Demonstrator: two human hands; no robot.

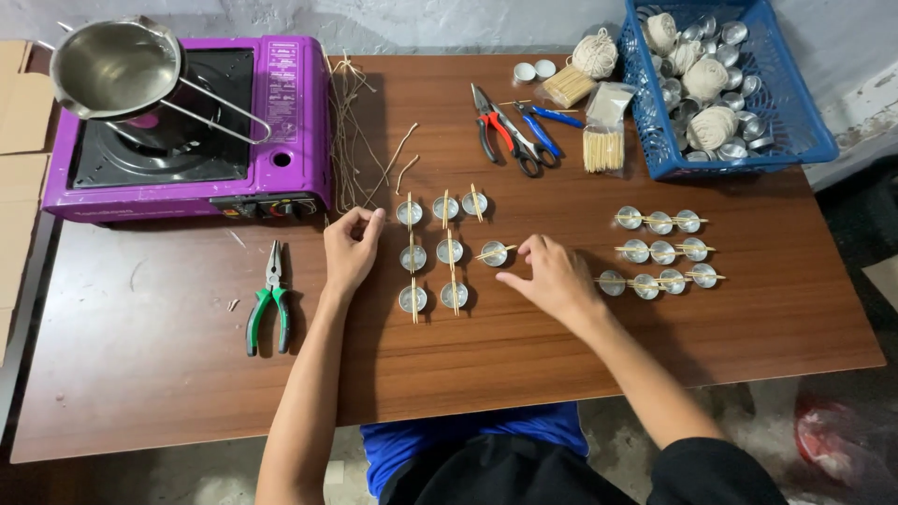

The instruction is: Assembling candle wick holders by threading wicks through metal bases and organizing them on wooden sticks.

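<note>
Cup (494,253) with stick sits at right hand (552,276) fingertips, loosely curled, touching it; left hand (351,248) rests half-clenched, empty, beside cup rows (432,254); pliers (269,297) left

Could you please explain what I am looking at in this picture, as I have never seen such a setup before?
There is no machine here: a camera worn on a person's head looks down at their own two bare hands over a brown wooden table. The left hand rests loosely curled beside a grid of small metal cups, each with thin wooden sticks laid across it. The right hand reaches its fingers toward one cup; neither hand clearly grips anything. A second group of cups lies to the right. Around them are a purple portable stove carrying a steel pot, green-handled pliers, red and blue tools, and a blue basket of cups and string balls.
</note>
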